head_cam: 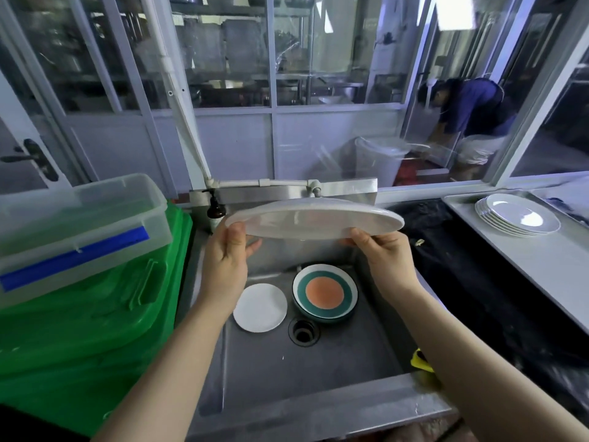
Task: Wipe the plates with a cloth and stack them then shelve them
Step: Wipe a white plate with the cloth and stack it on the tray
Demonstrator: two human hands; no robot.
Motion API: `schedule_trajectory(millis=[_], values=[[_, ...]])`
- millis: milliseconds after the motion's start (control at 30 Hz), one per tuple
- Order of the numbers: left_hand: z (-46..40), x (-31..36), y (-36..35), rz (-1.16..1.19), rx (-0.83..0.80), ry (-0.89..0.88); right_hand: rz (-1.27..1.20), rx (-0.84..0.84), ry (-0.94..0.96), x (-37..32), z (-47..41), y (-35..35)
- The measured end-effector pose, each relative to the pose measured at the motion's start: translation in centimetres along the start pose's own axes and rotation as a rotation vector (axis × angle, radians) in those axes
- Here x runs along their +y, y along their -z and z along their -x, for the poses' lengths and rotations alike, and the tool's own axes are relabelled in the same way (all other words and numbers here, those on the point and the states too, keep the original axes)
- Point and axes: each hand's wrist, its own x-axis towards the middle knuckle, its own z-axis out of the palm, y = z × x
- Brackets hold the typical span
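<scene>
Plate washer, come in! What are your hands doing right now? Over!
Left hand and right hand grip big white plate over sink. Two plates below. Stack of white plates waits right. No cloth in hand. Over.

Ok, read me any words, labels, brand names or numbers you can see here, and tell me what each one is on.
No text is readable anywhere.
Brown pump bottle behind the sink: pale label, too blurred to read.
Clear plastic tub: only plain blue tape, no writing.
The held white plate carries no print.

Open sink floor [318,362] near drain, green bin [79,330] crowding left
</scene>
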Motion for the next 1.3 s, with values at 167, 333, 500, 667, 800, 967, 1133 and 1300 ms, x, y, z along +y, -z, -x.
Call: schedule_trajectory(millis=[167, 333, 500, 667, 800, 967, 1133, 1300], values=[[0.5, -1.8, -3.7, -0.015, 0.051, 0.075, -0.011, -0.014, -0.037, 1.5, -1.1, 3.3], [2.1, -2.5, -7.3, -0.133, 0.117, 0.192, -0.039, -0.086, -0.175, 4.1, -2.1, 6.9], [4.2, -4.2, -8.9, -0.372, 0.149, 0.277, -0.054, -0.214, -0.271, 7.0, -2.1, 9.9], [6.0, -6.2, -10.7, -0.152, 0.151, 0.477, -0.18, -0.251, -0.6, 9.5, -2.5, 12.4], [7.6, -7.7, -11.1, 0.376, 0.171, 0.751, -0.211, -0.302, -0.706, 10.7, -1.6, 14.0], [9.8, -9.5, -12.6, 0.34, 0.118, 0.871, -0.18, -0.278, -0.79, 12.4, 0.4, 16.4], [12.3, -11.3, -14.2, 0.412, 0.19, 0.894, 0.39, -0.258, -0.689, 15.4, 3.7, 20.1], [13.2, -12.2, -13.6, 0.474, 0.251, 0.886, 0.981, -0.521, -0.74, 17.7, 9.5, 22.9]])
